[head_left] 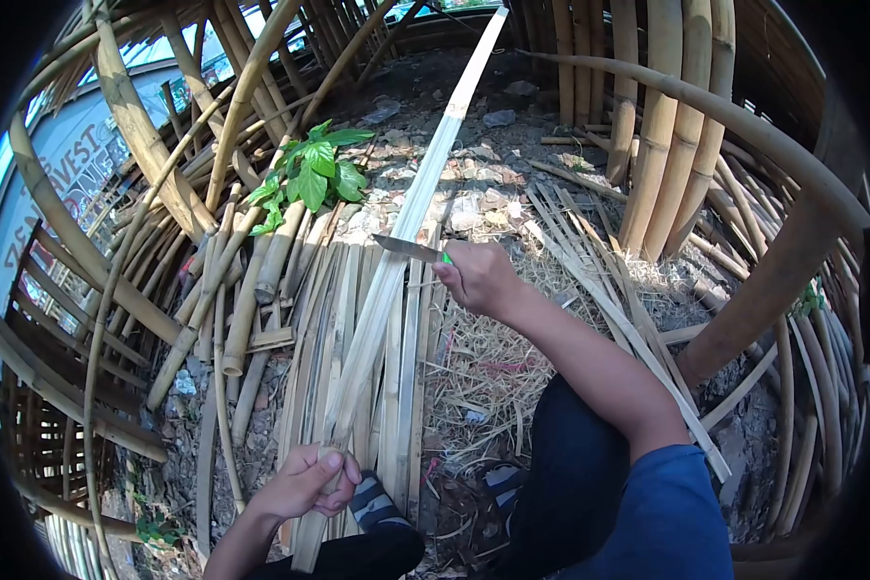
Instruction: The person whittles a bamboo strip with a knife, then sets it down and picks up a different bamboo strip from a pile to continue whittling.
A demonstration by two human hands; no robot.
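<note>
A long split bamboo strip (425,184) runs from between my legs up to the far end of the ground, slanting to the right. My left hand (311,483) is closed around its near end. My right hand (478,276) grips a knife by its green handle, most of which the fingers hide. The knife's blade (406,247) points left and lies across the strip, touching or just above it. Under the strip, several more bamboo strips (343,290) lie side by side on the ground.
Bamboo shavings (483,377) cover the ground right of the strips. More strips (619,329) lie farther right. Thick bamboo poles (659,135) stand at the back right, and a curved pole (725,106) arches across. Cut poles (251,290) and a leafy plant (314,169) are on the left.
</note>
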